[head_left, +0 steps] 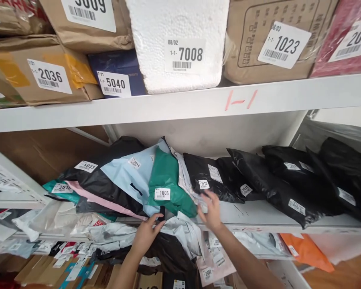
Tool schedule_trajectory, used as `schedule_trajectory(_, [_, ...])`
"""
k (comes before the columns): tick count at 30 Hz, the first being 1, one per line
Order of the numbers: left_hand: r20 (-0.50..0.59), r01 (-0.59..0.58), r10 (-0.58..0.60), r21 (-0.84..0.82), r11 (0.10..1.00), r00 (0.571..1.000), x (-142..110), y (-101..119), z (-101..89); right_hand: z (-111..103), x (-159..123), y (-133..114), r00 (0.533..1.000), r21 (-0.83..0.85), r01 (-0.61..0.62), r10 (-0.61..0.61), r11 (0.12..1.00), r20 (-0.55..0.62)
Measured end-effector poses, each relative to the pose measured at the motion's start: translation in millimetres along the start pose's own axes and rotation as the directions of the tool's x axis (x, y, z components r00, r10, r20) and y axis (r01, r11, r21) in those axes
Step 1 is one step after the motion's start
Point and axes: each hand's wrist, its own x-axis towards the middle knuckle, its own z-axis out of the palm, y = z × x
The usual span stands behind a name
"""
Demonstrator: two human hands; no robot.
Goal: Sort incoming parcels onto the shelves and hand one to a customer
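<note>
My left hand (pixel 147 237) is at the shelf's front edge, fingers stretched out and slightly apart. Its fingertips are by the lower corner of a light blue mailing bag (pixel 124 172) labelled 7014; I cannot tell if they touch it. Leaning beside that is a green mailing bag (pixel 168 178), labelled 1006. My right hand (pixel 211 210) hovers to the right of the green bag, fingers spread and holding nothing. Just behind its fingertips lies a black mailing bag (pixel 198 170) labelled 2010. A white bag (pixel 183 170) is wedged between the green and black ones.
More black bags (pixel 267 180) fill the shelf's right side; a black bag (pixel 93 180) and a pink one (pixel 108 204) lie left. The upper shelf beam (pixel 168 105) crosses above, carrying boxes and a foam box (pixel 180 36). Lower down are grey bags (pixel 111 235) and an orange bag (pixel 307 251).
</note>
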Motion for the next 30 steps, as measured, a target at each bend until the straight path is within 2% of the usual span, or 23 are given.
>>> schedule_trajectory(1, [0.003,0.001,-0.001,0.009,1.0,1.0,0.2,1.7,1.6,-9.7,-2.0,20.8,0.998,-0.048,-0.057,0.058,0.997,0.023])
schedule_trajectory(4, [0.016,-0.013,0.012,0.039,0.999,1.0,4.2,12.0,4.3,-21.3,8.4,72.4,0.961,-0.174,-0.118,0.156,0.978,0.229])
schedule_trajectory(6, [0.013,0.005,-0.005,0.063,0.998,1.0,8.4,22.1,6.2,-20.0,22.8,93.0,0.932,-0.197,-0.115,0.174,0.974,0.319])
schedule_trajectory(8, [-0.005,0.041,-0.04,0.069,0.997,0.999,12.6,32.6,9.7,-17.4,37.4,99.6,0.919,-0.167,-0.169,0.217,0.971,0.33])
schedule_trajectory(10, [-0.036,0.072,-0.07,0.055,0.996,0.997,16.9,42.2,14.6,-15.5,49.7,90.4,0.912,-0.111,-0.294,0.313,0.95,0.264])
schedule_trajectory(13, [-0.1,0.093,-0.089,0.039,0.995,0.991,26.7,52.6,21.5,-10.7,61.0,51.6,0.873,0.042,-0.481,0.473,0.876,0.121])
schedule_trajectory(16, [-0.17,0.131,-0.119,0.063,0.989,0.978,39.6,56.2,22.6,-0.9,61.7,6.0,0.871,0.284,-0.48,0.489,0.83,0.041])
schedule_trajectory(19, [-0.22,0.167,-0.149,0.065,0.984,0.964,43.9,56.3,19.6,7.6,56.3,-17.8,0.869,0.423,-0.453,0.494,0.785,0.014])
schedule_trajectory(21, [-0.202,0.125,-0.112,0.054,0.991,0.973,36.6,60.1,19.3,9.5,53.3,-19.9,0.851,0.417,-0.486,0.524,0.768,0.028])
schedule_trajectory(24, [-0.086,-0.02,0.027,0.082,0.996,0.996,17.3,78.2,23.8,8.0,52.2,-14.8,0.851,0.357,-0.506,0.521,0.785,0.06])
schedule_trajectory(27, [0.011,-0.105,0.104,0.13,0.986,0.994,9.6,108.4,27.7,5.3,52.6,-7.2,0.876,0.329,-0.475,0.472,0.816,0.094])
schedule_trajectory(30, [-0.016,-0.083,0.085,0.097,0.992,0.996,23.1,140.1,25.7,-1.0,50.9,7.9,0.917,0.365,-0.394,0.336,0.844,0.213])
